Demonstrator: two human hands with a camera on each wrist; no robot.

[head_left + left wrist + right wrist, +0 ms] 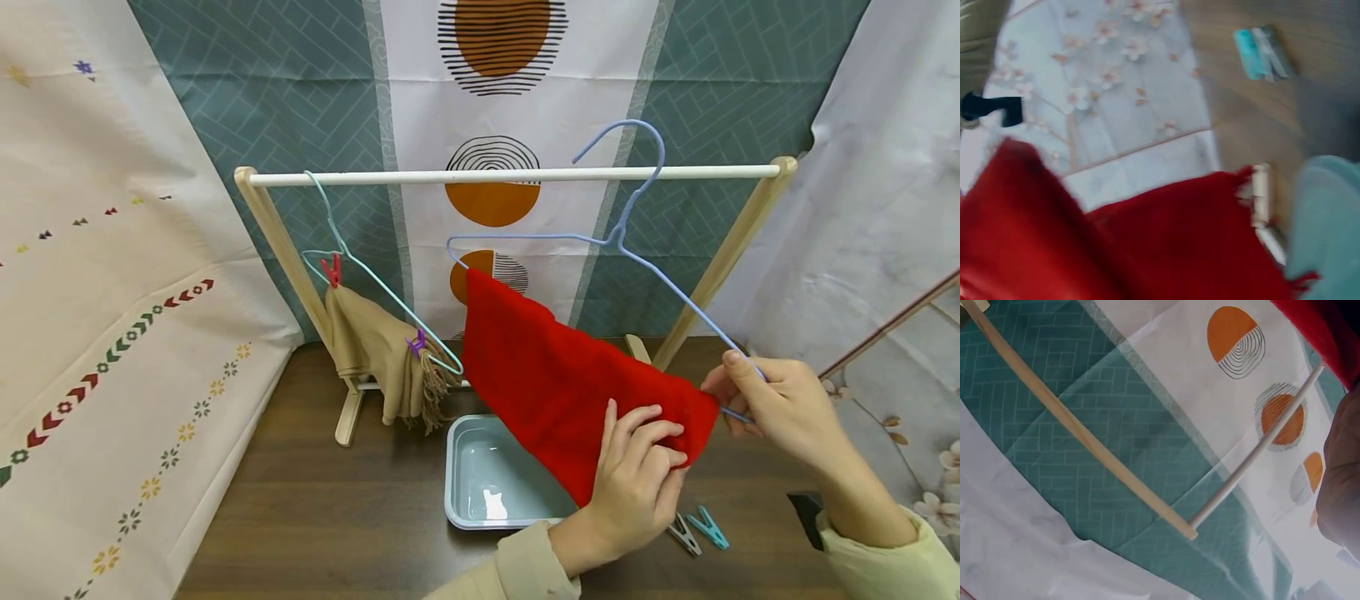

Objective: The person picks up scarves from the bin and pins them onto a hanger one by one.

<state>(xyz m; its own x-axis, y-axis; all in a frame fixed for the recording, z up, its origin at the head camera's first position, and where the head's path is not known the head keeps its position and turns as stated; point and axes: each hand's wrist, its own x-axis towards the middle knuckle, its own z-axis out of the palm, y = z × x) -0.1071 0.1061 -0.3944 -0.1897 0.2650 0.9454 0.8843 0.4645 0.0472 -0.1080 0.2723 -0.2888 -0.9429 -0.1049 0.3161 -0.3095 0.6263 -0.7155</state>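
Observation:
A red fringed scarf (pixel 555 367) drapes over the lower bar of a blue wire hanger (pixel 618 237), which slants down to the right in the head view. My left hand (pixel 636 471) grips the scarf near its right end, fingers spread over the front of the cloth. Beside it, my right hand (pixel 787 408) holds the hanger's right corner between thumb and fingers. The hanger's hook rises above the rack's white rail. Red cloth (pixel 1172 244) fills the lower part of the left wrist view; at the right wrist view's edge, part of my right hand (pixel 1342 469) shows.
A wood-ended rack (pixel 420 177) carries a mint hanger (pixel 390 292) with a tan scarf (pixel 375 350), held by a red clip (pixel 332 270) and a purple clip (pixel 417 342). Below stands a pale blue tray (pixel 457 521). Grey (pixel 684 536) and teal (pixel 708 527) clothespins lie on the table.

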